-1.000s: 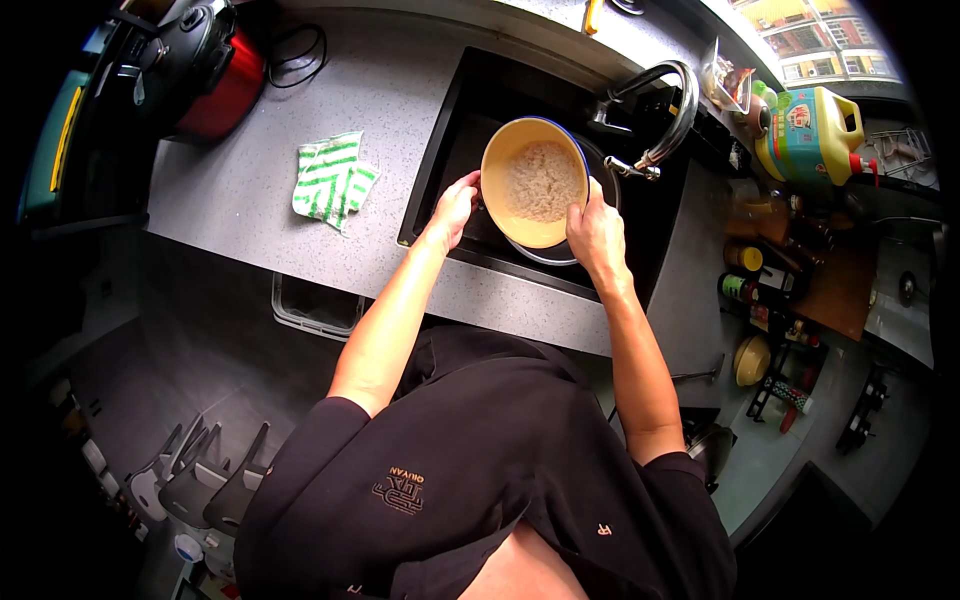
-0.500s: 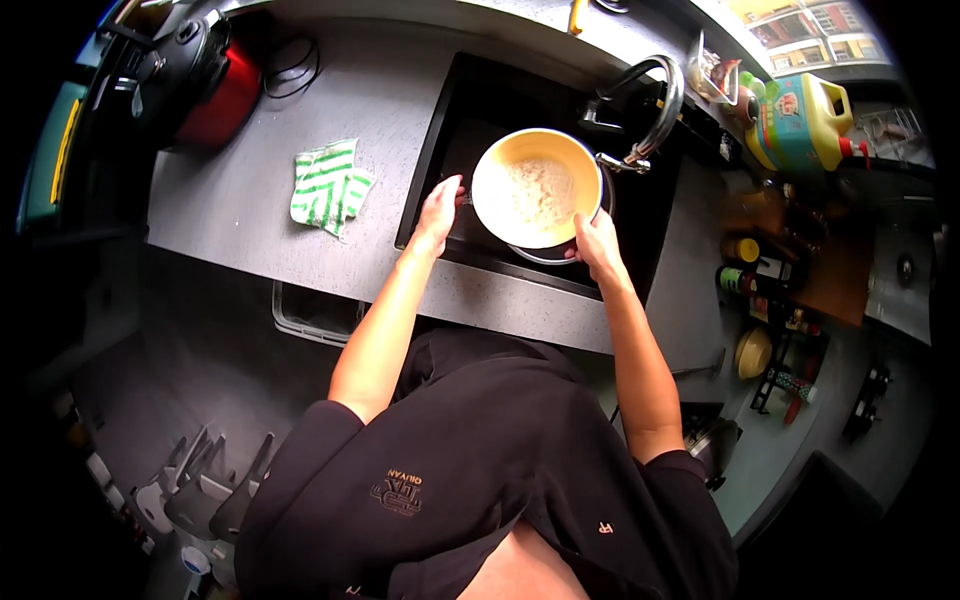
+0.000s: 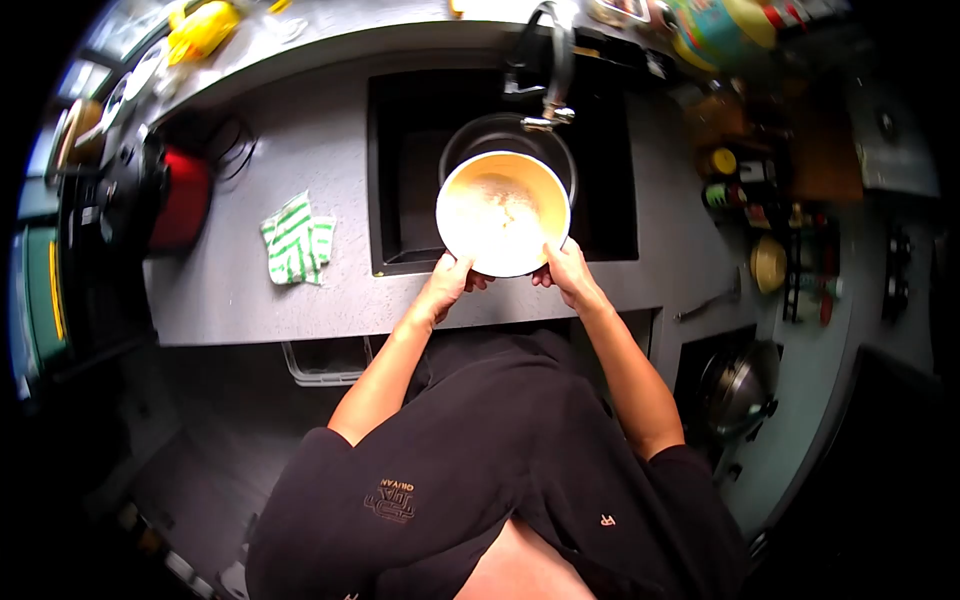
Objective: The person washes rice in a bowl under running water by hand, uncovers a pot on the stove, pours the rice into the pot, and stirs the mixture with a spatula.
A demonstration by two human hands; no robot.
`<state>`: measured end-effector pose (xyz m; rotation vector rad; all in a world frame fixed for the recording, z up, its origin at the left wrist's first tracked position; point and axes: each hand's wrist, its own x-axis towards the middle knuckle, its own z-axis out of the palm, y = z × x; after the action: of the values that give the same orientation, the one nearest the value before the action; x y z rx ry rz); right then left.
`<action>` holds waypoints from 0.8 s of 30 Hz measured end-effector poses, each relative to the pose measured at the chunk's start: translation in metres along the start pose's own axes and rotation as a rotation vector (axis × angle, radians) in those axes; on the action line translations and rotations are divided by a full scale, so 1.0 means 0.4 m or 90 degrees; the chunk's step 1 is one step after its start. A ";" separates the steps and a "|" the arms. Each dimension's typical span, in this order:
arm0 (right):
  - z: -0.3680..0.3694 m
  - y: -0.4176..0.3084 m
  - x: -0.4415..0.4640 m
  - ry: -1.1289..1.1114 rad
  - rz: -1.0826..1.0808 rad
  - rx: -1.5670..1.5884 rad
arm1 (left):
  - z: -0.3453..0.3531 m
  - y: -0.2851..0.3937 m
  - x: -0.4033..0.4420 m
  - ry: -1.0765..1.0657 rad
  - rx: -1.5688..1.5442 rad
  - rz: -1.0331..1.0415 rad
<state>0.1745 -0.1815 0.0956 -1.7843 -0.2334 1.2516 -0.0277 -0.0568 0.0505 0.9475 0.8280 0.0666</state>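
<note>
A round bowl [image 3: 549,192], yellow inside and pale outside, is held over the near edge of the black sink [image 3: 402,215]. Pale, grainy-looking contents [image 3: 500,212] lie in it, partly washed out by glare. My left hand [image 3: 450,284] grips the bowl's near left side, thumb at the rim and fingers curled below. On the near right side, my right hand [image 3: 568,272] holds it the same way. Behind and partly under the bowl, a dark round pan [image 3: 508,128] sits in the sink. The tap [image 3: 553,85] reaches over the pan's far side.
A green-and-white striped cloth [image 3: 295,240] lies on the counter [image 3: 215,300] to the left, near a red-and-black cooker [image 3: 180,200]. Bottles and jars [image 3: 735,190] stand at the right. A lidded metal pan [image 3: 740,388] is at lower right.
The bowl has come toward my body, away from the tap, uncovering more of the dark pan. My left hand has moved from the bowl's left side to its near side. The view has shifted.
</note>
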 end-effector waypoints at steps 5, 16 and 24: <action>-0.097 0.095 -0.050 0.007 0.024 -0.018 | 0.098 0.019 0.044 -0.016 0.045 0.014; -0.658 0.335 -0.488 0.705 -0.162 -0.107 | 0.295 0.005 0.175 -0.191 0.218 -0.003; -0.940 0.427 -0.799 0.840 -0.136 -0.112 | 0.646 -0.044 0.108 -0.314 0.254 -0.009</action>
<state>0.2787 -0.6827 0.1984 -2.2790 0.2330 -0.2483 0.1663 -0.2291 0.0911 1.2651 0.3914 -0.3453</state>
